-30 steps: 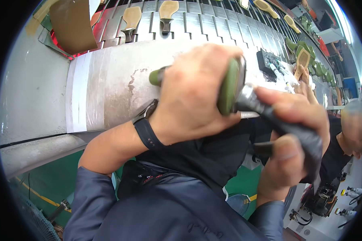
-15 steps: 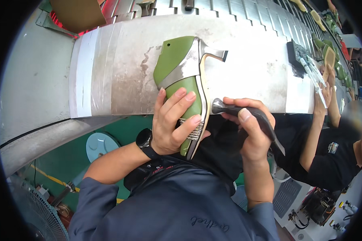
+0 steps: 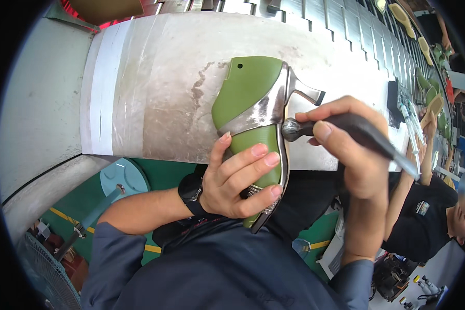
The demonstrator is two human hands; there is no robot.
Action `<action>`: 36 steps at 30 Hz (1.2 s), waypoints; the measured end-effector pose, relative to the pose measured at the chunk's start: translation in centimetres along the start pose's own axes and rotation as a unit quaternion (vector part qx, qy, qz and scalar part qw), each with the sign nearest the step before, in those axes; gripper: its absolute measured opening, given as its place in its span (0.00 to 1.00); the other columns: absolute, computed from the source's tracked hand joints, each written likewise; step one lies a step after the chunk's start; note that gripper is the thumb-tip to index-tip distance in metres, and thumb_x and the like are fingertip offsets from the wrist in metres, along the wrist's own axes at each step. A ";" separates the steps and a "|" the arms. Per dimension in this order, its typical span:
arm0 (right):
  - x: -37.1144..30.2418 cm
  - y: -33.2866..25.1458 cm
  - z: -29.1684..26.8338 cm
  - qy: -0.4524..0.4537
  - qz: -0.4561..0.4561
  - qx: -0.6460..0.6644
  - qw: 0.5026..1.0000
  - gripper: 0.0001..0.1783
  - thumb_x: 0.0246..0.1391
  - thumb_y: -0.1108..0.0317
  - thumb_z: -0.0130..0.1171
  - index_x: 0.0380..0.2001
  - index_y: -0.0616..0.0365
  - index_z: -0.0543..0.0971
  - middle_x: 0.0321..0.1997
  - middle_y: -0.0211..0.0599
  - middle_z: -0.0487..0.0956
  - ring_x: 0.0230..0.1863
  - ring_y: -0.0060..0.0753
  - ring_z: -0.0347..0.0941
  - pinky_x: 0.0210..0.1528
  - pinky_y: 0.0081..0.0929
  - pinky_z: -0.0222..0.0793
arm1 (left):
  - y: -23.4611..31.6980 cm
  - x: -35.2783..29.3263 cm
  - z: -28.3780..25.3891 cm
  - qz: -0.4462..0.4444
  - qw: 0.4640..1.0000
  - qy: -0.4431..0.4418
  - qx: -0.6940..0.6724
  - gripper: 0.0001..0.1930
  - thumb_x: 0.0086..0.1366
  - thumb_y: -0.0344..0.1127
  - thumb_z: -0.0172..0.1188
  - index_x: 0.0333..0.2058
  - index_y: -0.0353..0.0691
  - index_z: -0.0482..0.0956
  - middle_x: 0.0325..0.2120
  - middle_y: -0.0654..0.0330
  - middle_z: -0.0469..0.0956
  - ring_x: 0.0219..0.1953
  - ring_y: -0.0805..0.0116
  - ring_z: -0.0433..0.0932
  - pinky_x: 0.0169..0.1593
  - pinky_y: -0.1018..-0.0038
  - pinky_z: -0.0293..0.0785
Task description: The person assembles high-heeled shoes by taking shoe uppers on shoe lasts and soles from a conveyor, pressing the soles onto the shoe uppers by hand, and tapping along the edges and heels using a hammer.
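A high-heeled sandal [image 3: 256,114] with a silvery back strap is fitted on a green shoe last [image 3: 245,93]. It lies on its side, heel pointing right and toe toward my body. My left hand [image 3: 240,183] is wrapped round the forepart, partly hiding a glittering toe strap [image 3: 269,206]. In my right hand [image 3: 359,155] is a shoemaker's hammer [image 3: 291,129] with a rounded metal head, dark handle and flat metal tail. Its head is at the sole edge, just below the heel; whether it touches, I cannot tell.
The sandal lies on a worn pale bench top [image 3: 170,57]. Beyond runs a slatted metal conveyor [image 3: 315,15]. At right, a co-worker [image 3: 423,217] handles a tan sole near a dark box [image 3: 394,103] with syringe-like tubes. A round blue stool [image 3: 121,181] and a fan [image 3: 49,268] stand lower left.
The hammer head has come up to the sole edge near the heel, with my right hand raised. In the picture, the sandal and left hand sit slightly lower and further right.
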State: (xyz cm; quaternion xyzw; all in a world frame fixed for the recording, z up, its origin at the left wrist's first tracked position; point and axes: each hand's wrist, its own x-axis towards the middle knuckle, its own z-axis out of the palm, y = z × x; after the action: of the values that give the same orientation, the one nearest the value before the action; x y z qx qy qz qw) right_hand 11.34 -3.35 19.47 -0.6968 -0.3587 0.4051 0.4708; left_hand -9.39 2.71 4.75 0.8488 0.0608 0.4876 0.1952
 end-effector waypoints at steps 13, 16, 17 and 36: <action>-1.0 3.9 -5.7 0.098 -0.320 -0.570 0.750 0.17 0.54 0.69 0.70 0.46 0.63 0.83 0.45 0.50 0.85 0.47 0.50 0.84 0.48 0.33 0.80 | -1.4 4.0 -6.3 -0.159 0.984 -0.010 -0.082 0.45 0.64 0.45 0.71 0.71 0.26 0.58 0.68 0.28 0.62 0.70 0.34 0.67 0.72 0.49 0.62; -2.7 3.0 -4.7 0.103 -0.261 -0.653 0.703 0.20 0.61 0.70 0.66 0.54 0.67 0.80 0.53 0.51 0.84 0.56 0.45 0.83 0.55 0.35 0.79 | -2.2 5.6 -8.3 -0.409 0.841 0.097 -0.340 0.42 0.69 0.47 0.69 0.70 0.27 0.61 0.68 0.40 0.67 0.68 0.48 0.71 0.71 0.56 0.67; -3.5 3.1 -4.2 0.111 -0.266 -0.652 0.701 0.20 0.61 0.70 0.66 0.54 0.67 0.80 0.53 0.51 0.84 0.56 0.45 0.83 0.55 0.35 0.79 | -3.0 5.4 -8.6 -0.438 0.805 0.124 -0.381 0.43 0.69 0.51 0.68 0.71 0.29 0.61 0.68 0.41 0.67 0.67 0.47 0.72 0.71 0.57 0.67; 10.2 3.8 -12.0 0.367 -0.157 0.089 0.913 0.25 0.64 0.58 0.62 0.54 0.71 0.79 0.50 0.47 0.84 0.47 0.41 0.82 0.55 0.34 0.77 | -7.8 13.6 -1.9 -0.378 0.870 -0.247 -0.196 0.24 0.68 0.31 0.68 0.60 0.30 0.76 0.48 0.55 0.85 0.49 0.68 0.83 0.49 0.73 0.81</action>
State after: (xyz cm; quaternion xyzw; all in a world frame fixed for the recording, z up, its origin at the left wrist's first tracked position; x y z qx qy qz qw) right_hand 26.81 0.11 16.28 -0.6865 -0.2278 0.0727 0.6867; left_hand -3.24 14.40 13.49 0.7982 0.2297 0.1528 0.5356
